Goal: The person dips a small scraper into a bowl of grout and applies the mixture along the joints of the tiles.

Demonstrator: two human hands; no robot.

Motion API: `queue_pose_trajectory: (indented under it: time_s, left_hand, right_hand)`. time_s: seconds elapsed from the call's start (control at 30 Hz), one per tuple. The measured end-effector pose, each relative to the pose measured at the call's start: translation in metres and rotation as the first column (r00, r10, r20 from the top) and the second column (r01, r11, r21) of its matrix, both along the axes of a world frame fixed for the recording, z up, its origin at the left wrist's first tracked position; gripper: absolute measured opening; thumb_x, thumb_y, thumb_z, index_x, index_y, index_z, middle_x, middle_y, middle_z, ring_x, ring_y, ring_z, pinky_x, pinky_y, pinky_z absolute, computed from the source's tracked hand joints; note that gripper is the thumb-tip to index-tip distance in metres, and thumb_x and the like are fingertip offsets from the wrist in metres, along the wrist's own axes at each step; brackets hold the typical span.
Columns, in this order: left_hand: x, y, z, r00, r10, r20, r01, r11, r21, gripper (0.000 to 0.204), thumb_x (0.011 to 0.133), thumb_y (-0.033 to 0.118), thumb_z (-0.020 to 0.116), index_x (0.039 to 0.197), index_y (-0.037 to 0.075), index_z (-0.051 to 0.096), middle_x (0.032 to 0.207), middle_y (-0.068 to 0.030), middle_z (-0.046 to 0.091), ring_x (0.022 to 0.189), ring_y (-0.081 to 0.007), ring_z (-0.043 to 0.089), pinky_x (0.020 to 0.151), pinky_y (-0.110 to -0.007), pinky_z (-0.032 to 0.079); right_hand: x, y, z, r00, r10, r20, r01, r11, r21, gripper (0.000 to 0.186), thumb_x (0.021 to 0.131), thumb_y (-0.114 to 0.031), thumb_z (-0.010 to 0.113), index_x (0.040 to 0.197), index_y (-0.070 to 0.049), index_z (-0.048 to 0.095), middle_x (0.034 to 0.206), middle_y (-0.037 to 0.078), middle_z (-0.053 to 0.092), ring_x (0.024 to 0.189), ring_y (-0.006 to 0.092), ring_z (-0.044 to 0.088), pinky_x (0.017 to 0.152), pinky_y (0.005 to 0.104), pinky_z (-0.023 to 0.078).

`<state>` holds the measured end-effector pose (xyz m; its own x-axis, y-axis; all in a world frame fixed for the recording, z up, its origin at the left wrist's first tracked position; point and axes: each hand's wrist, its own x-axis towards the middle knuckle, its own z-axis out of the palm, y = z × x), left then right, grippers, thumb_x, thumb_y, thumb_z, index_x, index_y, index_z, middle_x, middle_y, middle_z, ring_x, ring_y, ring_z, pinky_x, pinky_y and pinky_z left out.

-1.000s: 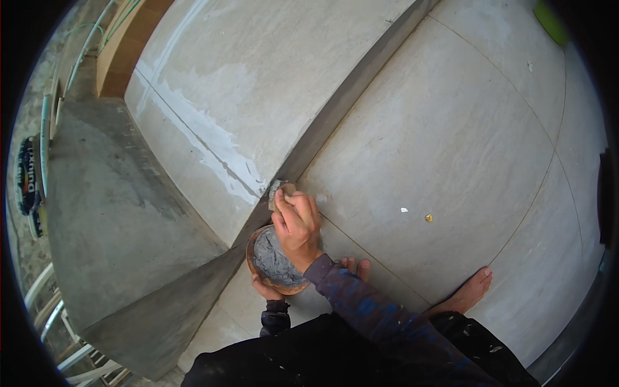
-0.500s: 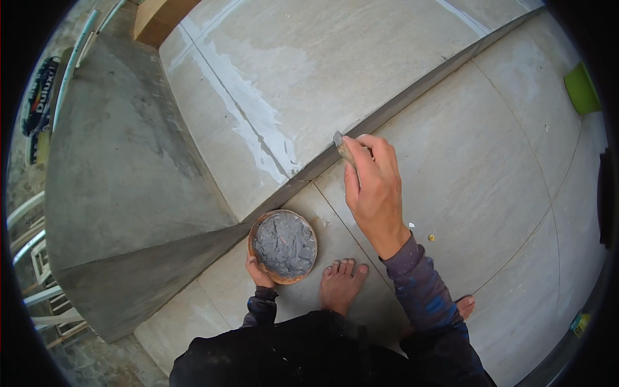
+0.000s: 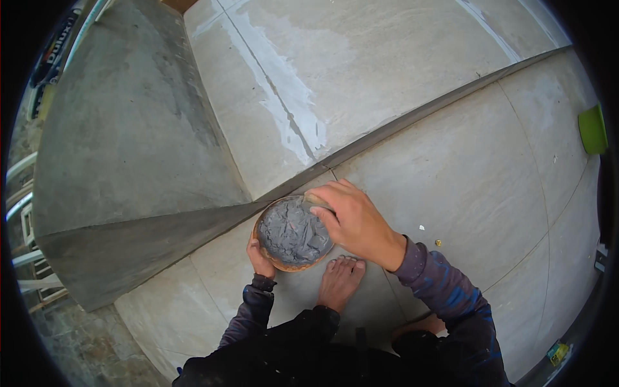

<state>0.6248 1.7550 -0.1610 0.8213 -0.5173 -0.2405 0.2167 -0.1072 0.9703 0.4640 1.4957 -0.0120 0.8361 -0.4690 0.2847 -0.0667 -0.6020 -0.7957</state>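
My left hand (image 3: 260, 257) grips a round brown bowl (image 3: 278, 259) from below; it is filled with grey paste (image 3: 291, 233). My right hand (image 3: 354, 222) rests at the bowl's right rim, fingers curled and tips in the paste, pinching a small grey scraper that barely shows. The bowl hovers just in front of the dark joint (image 3: 412, 122) where the floor tiles meet the tiled wall. My bare foot (image 3: 338, 280) stands on the tile right below the bowl.
A white-smeared vertical joint (image 3: 290, 109) runs up the wall tiles. A grey concrete slab (image 3: 129, 161) rises at the left, with a railing (image 3: 19, 193) beyond it. A green object (image 3: 592, 129) lies far right, and small crumbs (image 3: 438, 243) dot the floor.
My right hand has come back from the wall-floor joint down to the bowl and now dips into the paste. My left hand keeps holding the bowl.
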Motion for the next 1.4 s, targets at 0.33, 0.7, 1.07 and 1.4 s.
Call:
queue_pose_trajectory:
  time_s: [0.33, 0.7, 1.07, 1.4]
  left_hand:
    - [-0.014, -0.037, 0.032, 0.956, -0.29, 0.034, 0.287, 0.955, 0.078, 0.07, 0.11, 0.052, 0.036, 0.132, -0.01, 0.06, 0.126, -0.016, 0.067, 0.12, -0.0242, 0.062, 0.107, -0.037, 0.045]
    - [-0.021, -0.084, 0.025, 0.854, -0.519, -0.02, 0.514, 0.838, 0.181, 0.075, 0.109, 0.059, 0.037, 0.133, -0.009, 0.056, 0.127, -0.0159, 0.064, 0.12, -0.0238, 0.06, 0.106, -0.038, 0.046]
    - [-0.012, -0.076, 0.009, 0.798, -0.6, 0.048, 0.57, 0.779, 0.263, 0.054, 0.104, 0.033, 0.034, 0.129, -0.007, 0.06, 0.117, -0.0212, 0.067, 0.11, -0.0284, 0.064, 0.097, -0.039, 0.049]
    - [-0.004, -0.073, 0.023, 0.66, -0.729, 0.181, 0.656, 0.676, 0.335, 0.052, 0.103, 0.028, 0.038, 0.134, -0.008, 0.058, 0.119, -0.0256, 0.07, 0.112, -0.0342, 0.068, 0.1, -0.043, 0.05]
  right_hand:
    - [-0.07, -0.027, -0.046, 0.995, -0.1, -0.026, 0.063, 0.386, 0.92, 0.026, 0.102, -0.008, 0.07, 0.124, 0.005, 0.068, 0.106, 0.003, 0.075, 0.095, 0.0083, 0.067, 0.086, 0.0258, 0.054]
    - [-0.075, 0.034, -0.073, 0.943, -0.22, -0.251, 0.267, 0.948, 0.172, 0.033, 0.083, -0.004, 0.074, 0.114, 0.004, 0.07, 0.103, 0.017, 0.068, 0.102, 0.035, 0.063, 0.089, 0.0408, 0.056]
    - [-0.05, 0.081, -0.086, 0.896, -0.207, -0.394, 0.345, 0.881, 0.323, 0.025, 0.087, -0.003, 0.07, 0.112, 0.002, 0.069, 0.094, 0.018, 0.071, 0.093, 0.0377, 0.066, 0.087, 0.0437, 0.053]
    - [-0.032, 0.073, -0.068, 0.593, -0.804, -0.043, 0.149, 0.056, 0.987, 0.017, 0.098, -0.005, 0.071, 0.113, 0.004, 0.067, 0.099, 0.005, 0.074, 0.088, 0.0064, 0.067, 0.077, 0.025, 0.055]
